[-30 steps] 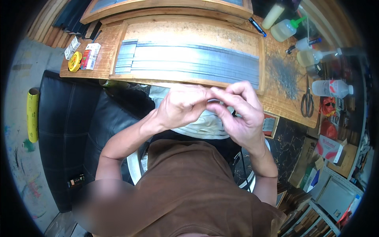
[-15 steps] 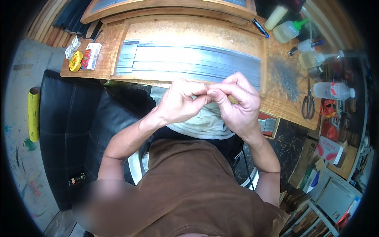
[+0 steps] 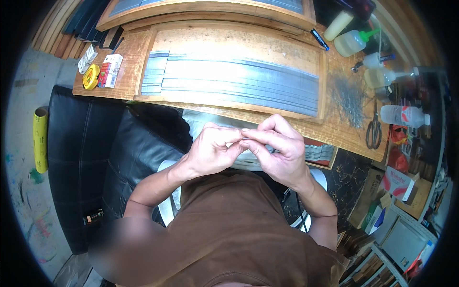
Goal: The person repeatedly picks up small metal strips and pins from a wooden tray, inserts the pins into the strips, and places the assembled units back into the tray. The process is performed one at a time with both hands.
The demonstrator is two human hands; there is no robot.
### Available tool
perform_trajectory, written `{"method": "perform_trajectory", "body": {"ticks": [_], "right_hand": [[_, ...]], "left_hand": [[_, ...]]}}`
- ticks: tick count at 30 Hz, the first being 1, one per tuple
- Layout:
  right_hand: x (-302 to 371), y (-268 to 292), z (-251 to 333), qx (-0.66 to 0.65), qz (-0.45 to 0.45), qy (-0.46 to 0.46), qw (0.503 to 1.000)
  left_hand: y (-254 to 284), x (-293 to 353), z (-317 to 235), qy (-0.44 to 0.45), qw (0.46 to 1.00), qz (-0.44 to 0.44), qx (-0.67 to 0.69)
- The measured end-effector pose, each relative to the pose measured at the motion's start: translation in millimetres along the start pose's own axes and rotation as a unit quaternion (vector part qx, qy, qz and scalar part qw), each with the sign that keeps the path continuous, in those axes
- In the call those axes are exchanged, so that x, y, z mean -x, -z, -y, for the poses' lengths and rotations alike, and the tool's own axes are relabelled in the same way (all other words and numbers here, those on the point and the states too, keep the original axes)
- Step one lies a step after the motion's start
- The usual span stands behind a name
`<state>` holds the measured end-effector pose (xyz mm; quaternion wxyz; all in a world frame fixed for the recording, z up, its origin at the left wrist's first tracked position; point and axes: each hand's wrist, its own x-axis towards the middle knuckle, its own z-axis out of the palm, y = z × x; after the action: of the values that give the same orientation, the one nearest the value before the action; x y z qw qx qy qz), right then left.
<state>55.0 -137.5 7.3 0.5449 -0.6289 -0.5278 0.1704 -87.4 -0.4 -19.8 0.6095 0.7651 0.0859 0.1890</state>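
Observation:
Both hands meet in front of my brown apron (image 3: pixel 224 215), near the front edge of the table. My left hand (image 3: pixel 213 148) is closed in a pinch of thumb and forefinger. Opposite it, my right hand (image 3: pixel 282 148) pinches too, its fingertips touching or almost touching the left ones. Something small and thin may lie between the fingertips, but I cannot make it out. Beyond the hands, a shallow wooden tray (image 3: pixel 201 36) holds long grey strips (image 3: pixel 239 81) laid side by side, with shorter grey strips (image 3: pixel 154 71) at its left end.
A yellow tape measure (image 3: pixel 91 76) and small boxes (image 3: pixel 111 71) lie at the table's left. On the right are black scissors (image 3: pixel 374 128), a dark heap of thin scraps (image 3: pixel 349 103), a marker (image 3: pixel 319 39) and several bottles (image 3: pixel 351 44). A black sofa (image 3: pixel 79 162) stands left.
Both hands have come down and toward my body, slightly left, still pinching together. More of the tray's front edge now shows; my view has shifted slightly.

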Motion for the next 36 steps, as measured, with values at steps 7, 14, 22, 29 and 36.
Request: {"method": "perform_trajectory", "body": {"ticks": [7, 14, 22, 29, 36], "right_hand": [[-24.6, 4.5, -6.5, 0.007, -0.021, 0.012, 1.0], [-26.4, 4.8, -8.8, 0.028, -0.024, 0.02, 0.999], [-30.7, 4.1, -1.5, 0.032, -0.036, 0.009, 0.999], [-28.3, 6.3, 5.5, 0.024, -0.019, 0.016, 0.999], [-16.1, 15.1, 13.0, -0.061, -0.013, -0.099, 0.993]], "left_hand": [[17.5, -30.8, 9.1, -0.032, 0.995, 0.027, -0.087], [14.1, -33.5, 8.0, 0.009, 1.0, 0.018, -0.011], [12.4, -34.0, 5.3, 0.012, 1.0, 0.001, 0.016], [9.7, -26.4, 7.6, -0.013, 1.0, -0.012, 0.012], [-1.6, 7.1, 4.3, 0.112, 0.993, 0.012, 0.043]]}}
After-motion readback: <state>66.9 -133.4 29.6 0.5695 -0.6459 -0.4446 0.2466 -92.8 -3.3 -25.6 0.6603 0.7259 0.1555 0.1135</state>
